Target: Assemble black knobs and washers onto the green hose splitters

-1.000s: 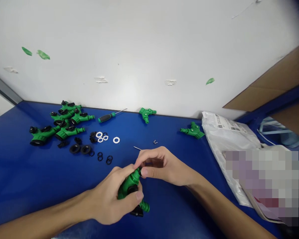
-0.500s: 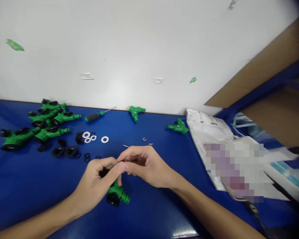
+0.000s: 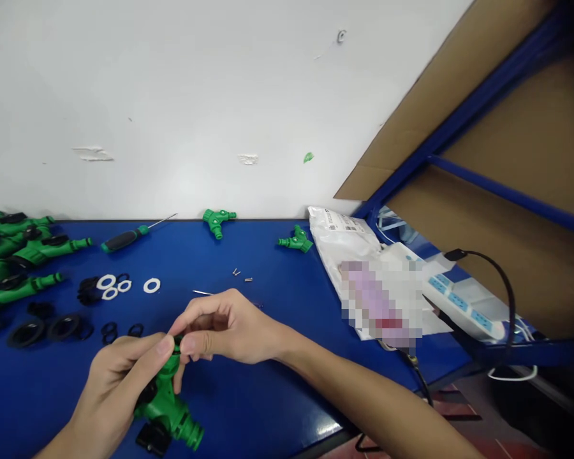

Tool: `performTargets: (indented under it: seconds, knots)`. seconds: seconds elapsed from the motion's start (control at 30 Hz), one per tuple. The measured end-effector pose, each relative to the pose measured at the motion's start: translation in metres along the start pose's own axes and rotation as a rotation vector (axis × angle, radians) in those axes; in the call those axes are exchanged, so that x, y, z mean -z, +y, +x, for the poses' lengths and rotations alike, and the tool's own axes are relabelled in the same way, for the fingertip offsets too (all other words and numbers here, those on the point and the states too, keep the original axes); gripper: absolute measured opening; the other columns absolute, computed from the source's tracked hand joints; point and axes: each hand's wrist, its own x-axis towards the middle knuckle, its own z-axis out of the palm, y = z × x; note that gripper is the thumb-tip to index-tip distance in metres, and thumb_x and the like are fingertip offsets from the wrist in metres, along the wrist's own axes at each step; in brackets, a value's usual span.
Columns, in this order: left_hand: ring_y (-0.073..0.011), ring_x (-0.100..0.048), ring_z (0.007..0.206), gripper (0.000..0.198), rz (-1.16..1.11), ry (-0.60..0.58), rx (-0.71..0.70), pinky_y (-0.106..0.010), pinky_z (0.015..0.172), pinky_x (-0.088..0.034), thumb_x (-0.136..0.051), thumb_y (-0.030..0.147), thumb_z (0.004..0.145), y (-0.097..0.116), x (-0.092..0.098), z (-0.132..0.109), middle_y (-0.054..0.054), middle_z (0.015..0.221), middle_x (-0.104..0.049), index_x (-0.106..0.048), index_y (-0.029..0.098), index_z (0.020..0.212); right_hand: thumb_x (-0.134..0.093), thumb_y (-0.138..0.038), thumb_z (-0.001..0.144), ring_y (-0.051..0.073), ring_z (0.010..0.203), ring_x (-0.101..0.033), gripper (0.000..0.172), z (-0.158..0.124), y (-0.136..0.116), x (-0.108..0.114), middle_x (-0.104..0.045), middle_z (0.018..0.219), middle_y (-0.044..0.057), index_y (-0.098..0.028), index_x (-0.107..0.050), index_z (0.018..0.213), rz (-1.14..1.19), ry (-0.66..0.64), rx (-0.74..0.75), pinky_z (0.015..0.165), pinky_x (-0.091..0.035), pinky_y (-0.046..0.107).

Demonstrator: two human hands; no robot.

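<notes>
My left hand (image 3: 119, 382) is closed around a green Y-shaped hose splitter (image 3: 169, 408) with black valve knobs. One outlet points up between both hands and another points down to the right. At the upper outlet, the thumb and fingers of my right hand (image 3: 234, 328) are pinched together beside my left thumb. A little dark material shows there, but what the right fingertips hold is hidden. Behind the right hand, a thin metal shaft (image 3: 202, 292) pokes out. Black O-rings (image 3: 109, 332) and white washers (image 3: 152, 285) lie beyond my left hand.
Several assembled green splitters (image 3: 19, 287) crowd the left side. A screwdriver (image 3: 124, 240) and two bare green splitter bodies (image 3: 216, 222) lie near the wall. Small screws (image 3: 248, 279) sit mid-table. At right are a white plastic bag (image 3: 325, 236) and a power strip (image 3: 463, 309).
The view has turned right, so everything on the table appears farther left. Both hands stay together at the splitter's upper outlet, and more of the green body shows below them.
</notes>
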Motion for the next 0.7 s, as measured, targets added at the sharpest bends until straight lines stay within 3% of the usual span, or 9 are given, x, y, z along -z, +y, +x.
performTargets:
  seconds: [0.27,0.43,0.6,0.7]
  knots:
    - [-0.0118,-0.05,0.043,0.049,-0.029,-0.022,-0.02,-0.023,0.046,-0.038,-0.054,0.043,0.09,0.004,0.0,-0.003,0.0,0.046,-0.057,-0.065,0.021,0.048,-0.081,-0.048,0.071,0.01,0.061,-0.066,0.042,0.001,0.011,0.0,-0.07,0.067,-0.001,-0.015,-0.065,0.09,0.093,-0.065,0.035,0.053,-0.041,0.022]
    - [-0.0143,-0.053,0.044,0.05,-0.04,-0.034,-0.04,-0.026,0.046,-0.04,-0.056,0.049,0.089,0.007,0.0,-0.002,-0.002,0.045,-0.06,-0.07,0.022,0.049,-0.084,-0.051,0.066,0.012,0.065,-0.069,0.046,0.002,0.021,0.004,-0.07,0.072,0.0,-0.015,-0.067,0.09,0.151,-0.098,-0.027,0.051,-0.038,0.022]
    - [-0.016,-0.055,0.048,0.053,-0.095,-0.105,-0.072,-0.026,0.05,-0.042,-0.054,0.053,0.09,0.004,0.002,-0.002,-0.003,0.046,-0.06,-0.069,0.022,0.049,-0.087,-0.043,0.066,0.013,0.07,-0.072,0.042,0.0,0.027,0.002,-0.068,0.077,-0.001,-0.016,-0.069,0.092,0.305,-0.108,-0.154,0.061,-0.048,0.022]
    - [-0.0146,-0.053,0.046,0.055,-0.076,-0.136,-0.075,-0.026,0.051,-0.042,-0.049,0.048,0.094,0.001,0.003,-0.003,-0.003,0.048,-0.06,-0.069,0.02,0.05,-0.088,-0.039,0.067,0.012,0.065,-0.071,0.037,-0.002,0.027,-0.001,-0.066,0.072,-0.002,-0.015,-0.07,0.088,0.358,-0.071,-0.157,0.052,-0.042,0.018]
